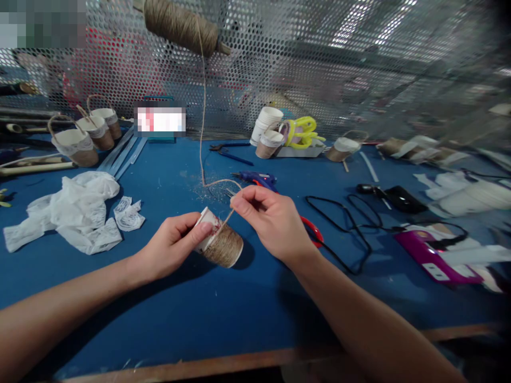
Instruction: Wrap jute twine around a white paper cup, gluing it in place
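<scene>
over blue bench (167,324), l hand (175,242) gripping tilted twine-wrapped cup (225,249), r hand (273,218) nr glue gun (257,176), pinching twine strand (203,122)

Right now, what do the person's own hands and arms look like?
The left hand and right hand are ungloved. No sleeve, watch or bracelet shows on the left forearm or right forearm. No ring shows on the visible fingers.
</scene>
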`<state>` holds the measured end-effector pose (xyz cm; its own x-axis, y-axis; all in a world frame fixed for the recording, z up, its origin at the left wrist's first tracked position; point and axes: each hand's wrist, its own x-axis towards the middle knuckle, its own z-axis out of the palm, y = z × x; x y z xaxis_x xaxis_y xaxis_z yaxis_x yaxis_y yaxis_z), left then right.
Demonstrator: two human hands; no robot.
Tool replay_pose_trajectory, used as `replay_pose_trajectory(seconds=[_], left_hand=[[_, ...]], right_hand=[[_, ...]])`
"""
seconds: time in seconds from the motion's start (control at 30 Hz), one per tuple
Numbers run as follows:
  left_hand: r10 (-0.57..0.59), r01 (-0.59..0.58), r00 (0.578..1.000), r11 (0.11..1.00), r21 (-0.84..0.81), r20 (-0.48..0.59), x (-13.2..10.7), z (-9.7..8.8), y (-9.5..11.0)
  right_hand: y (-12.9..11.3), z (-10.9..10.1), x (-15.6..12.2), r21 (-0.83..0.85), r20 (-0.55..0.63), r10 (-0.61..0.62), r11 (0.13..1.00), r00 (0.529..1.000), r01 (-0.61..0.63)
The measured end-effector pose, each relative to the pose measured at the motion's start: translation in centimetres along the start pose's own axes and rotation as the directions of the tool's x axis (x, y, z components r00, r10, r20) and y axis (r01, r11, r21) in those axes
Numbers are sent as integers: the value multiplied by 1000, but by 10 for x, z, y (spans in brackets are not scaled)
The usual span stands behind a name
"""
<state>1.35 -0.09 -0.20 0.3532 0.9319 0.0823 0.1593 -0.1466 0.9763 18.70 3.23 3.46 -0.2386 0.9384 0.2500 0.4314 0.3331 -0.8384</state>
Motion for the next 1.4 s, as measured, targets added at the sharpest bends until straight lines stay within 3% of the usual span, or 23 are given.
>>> replay_pose_trajectory(seconds=[0.47,1.13,1.27,1.4], left_hand=[[50,-50,999,999,1,3,-4,-2,1],[163,-163,987,986,47,8,-7,-3,4],[87,-88,995,996,-15,-51,-3,-2,1],[-128,74,966,969,-236,-223,7,-4,-5]], right_hand=[[5,2,3,-13,71,52,999,996,-51],[17,12,2,117,258,141,977,956,-176],[24,13,7,118,242,200,965,950,-233],[23,9,9,146,267,219,953,939,-264]])
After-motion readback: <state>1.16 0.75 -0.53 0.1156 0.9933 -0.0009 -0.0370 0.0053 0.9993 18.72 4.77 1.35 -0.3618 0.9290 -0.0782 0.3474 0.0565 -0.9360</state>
